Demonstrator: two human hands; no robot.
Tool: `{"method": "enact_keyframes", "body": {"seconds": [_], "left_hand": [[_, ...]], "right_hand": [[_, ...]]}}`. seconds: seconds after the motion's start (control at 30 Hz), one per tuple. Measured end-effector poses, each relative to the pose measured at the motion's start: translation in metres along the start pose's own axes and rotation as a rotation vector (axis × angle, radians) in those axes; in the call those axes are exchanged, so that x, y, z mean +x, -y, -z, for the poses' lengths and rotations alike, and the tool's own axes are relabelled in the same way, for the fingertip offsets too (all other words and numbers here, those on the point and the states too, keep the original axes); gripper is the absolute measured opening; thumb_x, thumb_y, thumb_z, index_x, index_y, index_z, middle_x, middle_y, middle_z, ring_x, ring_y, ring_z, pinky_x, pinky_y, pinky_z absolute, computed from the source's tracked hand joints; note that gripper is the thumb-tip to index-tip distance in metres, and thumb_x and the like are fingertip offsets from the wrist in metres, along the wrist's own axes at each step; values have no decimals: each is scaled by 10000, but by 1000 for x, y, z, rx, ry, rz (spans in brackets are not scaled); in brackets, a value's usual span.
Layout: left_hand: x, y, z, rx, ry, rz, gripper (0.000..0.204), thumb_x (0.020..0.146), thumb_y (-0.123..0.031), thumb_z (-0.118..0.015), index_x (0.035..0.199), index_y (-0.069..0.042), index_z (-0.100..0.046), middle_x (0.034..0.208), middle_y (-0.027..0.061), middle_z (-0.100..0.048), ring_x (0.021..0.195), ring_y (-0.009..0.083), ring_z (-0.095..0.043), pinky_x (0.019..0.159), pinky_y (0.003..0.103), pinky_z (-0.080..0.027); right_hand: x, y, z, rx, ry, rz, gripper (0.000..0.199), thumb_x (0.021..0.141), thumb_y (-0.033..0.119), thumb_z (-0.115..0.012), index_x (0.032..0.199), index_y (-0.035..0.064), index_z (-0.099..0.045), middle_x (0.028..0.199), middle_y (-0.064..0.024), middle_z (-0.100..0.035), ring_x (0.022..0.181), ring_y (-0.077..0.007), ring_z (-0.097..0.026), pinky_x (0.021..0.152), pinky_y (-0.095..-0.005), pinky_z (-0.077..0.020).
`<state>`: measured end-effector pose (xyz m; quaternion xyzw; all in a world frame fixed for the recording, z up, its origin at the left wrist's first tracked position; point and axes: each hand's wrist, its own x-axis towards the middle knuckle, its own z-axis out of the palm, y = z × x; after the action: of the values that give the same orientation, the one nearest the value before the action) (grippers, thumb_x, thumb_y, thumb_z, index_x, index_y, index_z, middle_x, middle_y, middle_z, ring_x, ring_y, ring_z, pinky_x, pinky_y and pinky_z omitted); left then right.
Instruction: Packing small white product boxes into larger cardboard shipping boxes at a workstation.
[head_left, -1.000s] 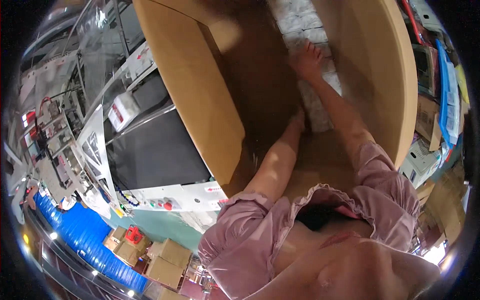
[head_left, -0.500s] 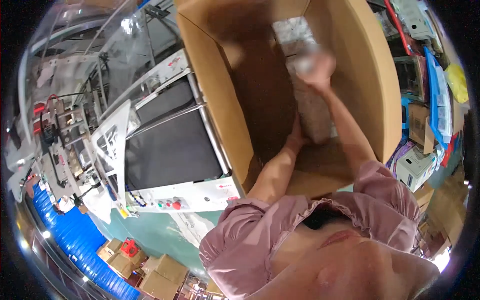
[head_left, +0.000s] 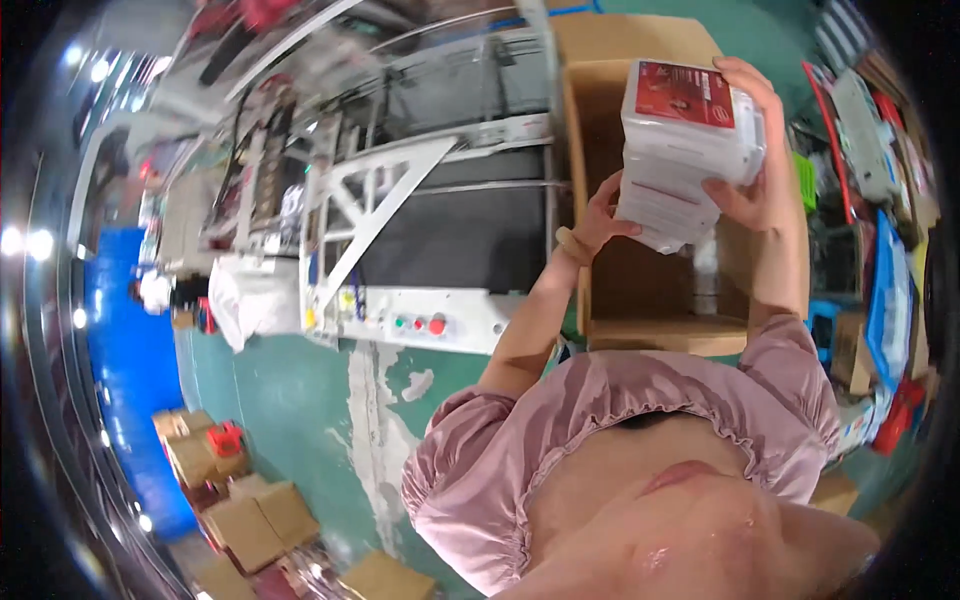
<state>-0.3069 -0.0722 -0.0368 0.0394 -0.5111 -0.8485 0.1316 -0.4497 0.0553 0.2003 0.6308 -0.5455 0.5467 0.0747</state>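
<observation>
A stack of white plastic packs (head_left: 680, 150) with a red label on top is held up above an open cardboard box (head_left: 650, 335). My left hand (head_left: 598, 215) grips the stack's lower left side. My right hand (head_left: 752, 150) wraps around its right side, fingers over the top edge. The box stands on the floor in front of me, and more white packs show deep inside it.
A conveyor with a black belt (head_left: 450, 230) and a white panel with coloured buttons (head_left: 420, 322) stands left of the box. Small cardboard boxes (head_left: 250, 510) lie on the green floor at lower left. Cluttered items and blue packs (head_left: 885, 280) fill the right side.
Both hands were reaching down inside the box; now they have lifted a stack of white packs out above it. The view has pulled back from the box.
</observation>
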Motion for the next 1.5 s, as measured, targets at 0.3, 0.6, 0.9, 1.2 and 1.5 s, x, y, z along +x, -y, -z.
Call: {"method": "enact_keyframes", "body": {"seconds": [0.3, 0.6, 0.9, 1.2, 1.5], "left_hand": [[-149, -66, 3, 182, -511, -47, 837, 487, 13, -773, 1236, -51, -405, 1172, 45, -459, 1092, 172, -444, 911, 317, -388], [-302, -30, -9, 215, -884, -235, 361, 691, -125, -683, 1017, -30, -561, 909, 71, -596, 847, 191, -567, 781, 343, -444], [-357, -15, -31, 95, -1165, -391, 564, 639, -128, -741, 1125, -12, -479, 1031, 76, -548, 973, 214, -513, 856, 348, -410], [-347, -14, -25, 84, -1210, -447, 641, 595, -53, -751, 1168, 6, -469, 1091, 90, -556, 1004, 214, -527, 876, 347, -428], [-302, -34, -23, 60, -1101, -493, 672, 565, -42, -764, 1168, 1, -470, 1087, 87, -560, 982, 187, -540, 859, 333, -439]], "right_hand": [[46, 10, -101, 303, -1, 124, 584, 650, 144, -626, 1189, 13, -442, 1171, -132, -491, 1092, -242, -468, 935, -355, -354], [-22, -156, -301, 491, 130, -977, 523, 664, 514, -689, 776, 12, -599, 771, -36, -570, 687, -119, -534, 620, -275, -420], [-102, -257, -344, 72, 327, -1516, 668, 620, 702, -594, 654, 36, -553, 615, -59, -518, 534, -192, -501, 509, -343, -373], [-32, -79, -321, 709, 561, -496, 785, 712, 483, -663, 1265, 7, -372, 1188, -142, -494, 1066, -256, -509, 897, -354, -392], [15, 109, -217, 658, 775, 559, 715, 648, 242, -711, 1248, 21, -392, 1283, -195, -366, 1203, -316, -355, 964, -393, -316]]}}
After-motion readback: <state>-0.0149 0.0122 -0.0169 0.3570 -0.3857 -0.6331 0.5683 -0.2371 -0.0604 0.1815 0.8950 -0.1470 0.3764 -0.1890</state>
